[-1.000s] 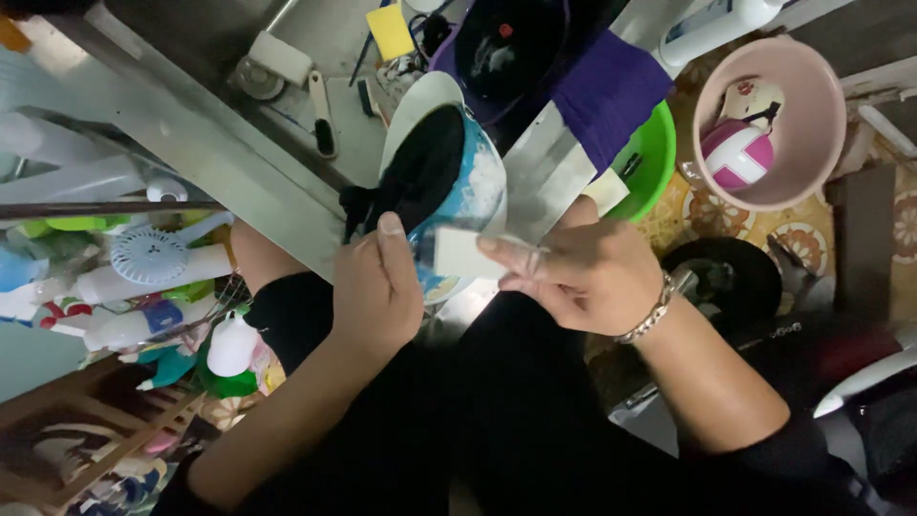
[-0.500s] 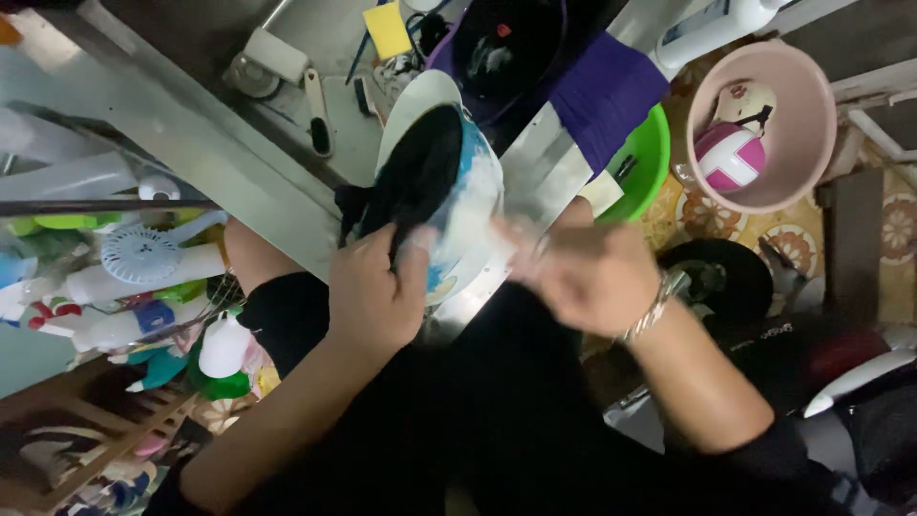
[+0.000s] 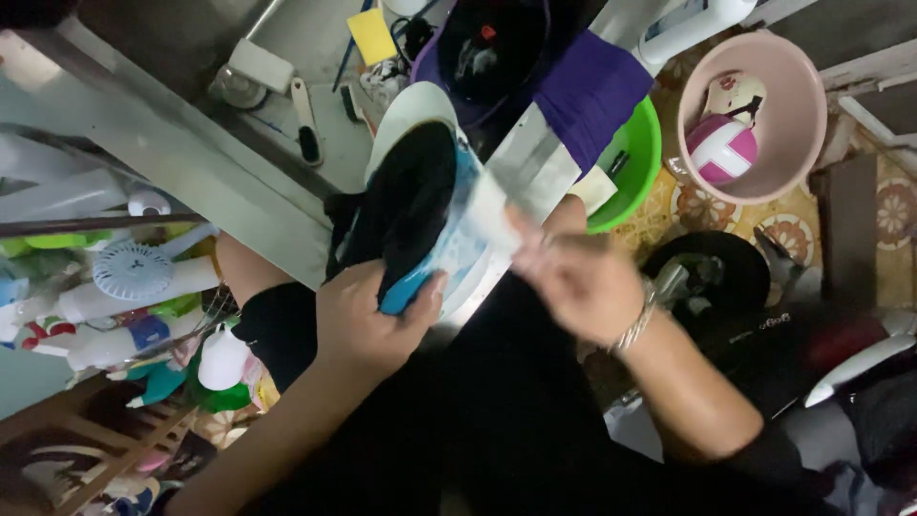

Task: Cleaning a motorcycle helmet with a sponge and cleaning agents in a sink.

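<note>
Blue-and-white shoe [image 3: 420, 205] with a black inside, held sole-away over the lap, toe end pointing up toward the grey sink [image 3: 287, 57]. Left hand [image 3: 368, 320] wrapped around the heel end, thumb pressed on the blue edge, fingers closed firmly under it; likely gripped so to keep the shoe steady and its side turned toward the other hand. Right hand [image 3: 578, 282] motion-blurred, wearing a metal bracelet [image 3: 635, 325], fingers pinched on a pale cloth or wipe [image 3: 492, 215] laid against the side of the shoe; how tight the pinch is, cannot tell through the blur. Cloth touching the blue side panel, apparently so as to rub it.

Around: pink basin [image 3: 750, 115] holding a pink-and-white ball, well apart to the right. Green basin [image 3: 630, 162] just behind the right hand, partly under a purple cloth [image 3: 587, 91]. Brush [image 3: 306, 119] and yellow sponge [image 3: 371, 36] resting in the sink. White handheld fan [image 3: 134, 270] among bottles at far left.
</note>
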